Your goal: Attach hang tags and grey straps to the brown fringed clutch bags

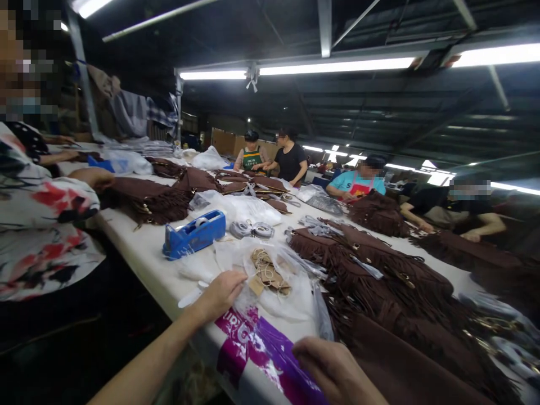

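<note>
My left hand [221, 293] is at the table's near edge, its fingers pressed together beside a clear plastic bag [301, 301]. What the fingertips hold, if anything, I cannot make out. Brown cardboard tags [270, 270] with white strings lie in that bag. A purple printed plastic sheet or bag [261, 351] spreads over the table edge between my hands. My right hand [331, 365], blurred with its fingers curled, is over the purple plastic's right side; its grip is hidden. Close on the right is a pile of dark brown fringed bags [379, 287].
A blue tape dispenser [194, 235] stands beyond my left hand, near coiled grey straps [252, 229] and white plastic wrapping [248, 208]. More brown fringed bags [147, 197] lie at the left by a person in a floral top [46, 208]. Several people work across the table.
</note>
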The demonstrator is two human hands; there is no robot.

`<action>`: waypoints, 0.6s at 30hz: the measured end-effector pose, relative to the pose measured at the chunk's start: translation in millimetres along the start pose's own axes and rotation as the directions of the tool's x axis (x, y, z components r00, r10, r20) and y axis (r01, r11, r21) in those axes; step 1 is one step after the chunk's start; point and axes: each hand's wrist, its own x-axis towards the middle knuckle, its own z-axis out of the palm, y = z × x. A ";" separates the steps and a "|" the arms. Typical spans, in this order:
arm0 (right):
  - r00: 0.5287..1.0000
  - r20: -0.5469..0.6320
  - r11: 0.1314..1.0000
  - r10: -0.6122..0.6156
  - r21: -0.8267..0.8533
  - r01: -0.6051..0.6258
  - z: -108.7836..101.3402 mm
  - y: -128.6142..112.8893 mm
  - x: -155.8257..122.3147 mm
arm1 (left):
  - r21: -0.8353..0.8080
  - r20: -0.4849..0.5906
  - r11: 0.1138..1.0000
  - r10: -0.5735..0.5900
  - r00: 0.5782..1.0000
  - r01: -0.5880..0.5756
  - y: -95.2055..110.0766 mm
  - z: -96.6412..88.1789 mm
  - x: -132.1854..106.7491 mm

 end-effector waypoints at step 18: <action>0.990 -0.037 0.928 0.139 -0.345 -0.143 45.6 -11.2 107.4 | -0.090 0.019 0.996 -0.002 1.000 0.004 9.0 -5.7 0.4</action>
